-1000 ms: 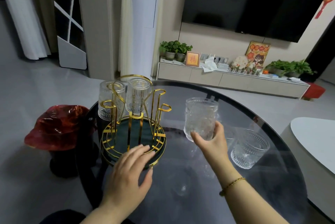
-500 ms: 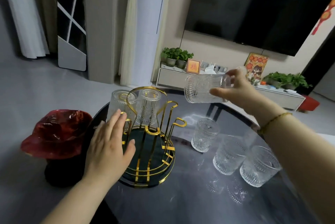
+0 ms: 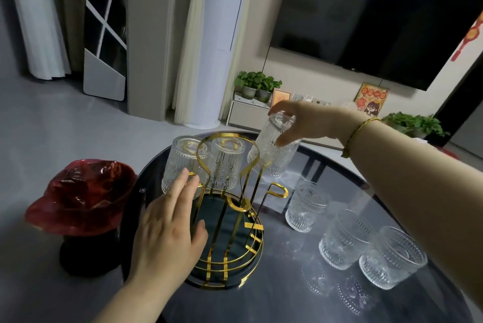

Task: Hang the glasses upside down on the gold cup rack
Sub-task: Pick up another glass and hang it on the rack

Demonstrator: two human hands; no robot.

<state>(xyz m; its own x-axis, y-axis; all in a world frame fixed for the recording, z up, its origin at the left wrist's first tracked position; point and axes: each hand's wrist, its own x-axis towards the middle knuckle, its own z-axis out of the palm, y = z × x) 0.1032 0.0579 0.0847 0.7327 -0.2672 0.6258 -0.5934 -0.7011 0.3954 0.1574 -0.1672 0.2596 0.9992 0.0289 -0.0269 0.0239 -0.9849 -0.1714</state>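
Note:
The gold cup rack (image 3: 235,249) stands on the round dark glass table (image 3: 274,296), with a dark round base and gold wire arms. Two ribbed glasses hang upside down on its far-left arms: one (image 3: 183,163) and another (image 3: 226,165). My right hand (image 3: 305,121) grips a third ribbed glass (image 3: 274,150) by its base, mouth down and tilted, over a far-right arm of the rack. My left hand (image 3: 170,231) lies flat against the rack's near-left side, fingers spread. Three more glasses stand upright on the table to the right: (image 3: 305,207), (image 3: 345,241), (image 3: 392,257).
A dark stool with a crumpled red plastic cover (image 3: 78,197) stands left of the table. Beyond the table are a low TV cabinet (image 3: 248,113) with potted plants, a wall television (image 3: 366,14) and a white column unit (image 3: 217,35).
My right hand has turned the glass from sideways to mouth-down and lowered it left onto the rack. My left hand stays on the rack's side.

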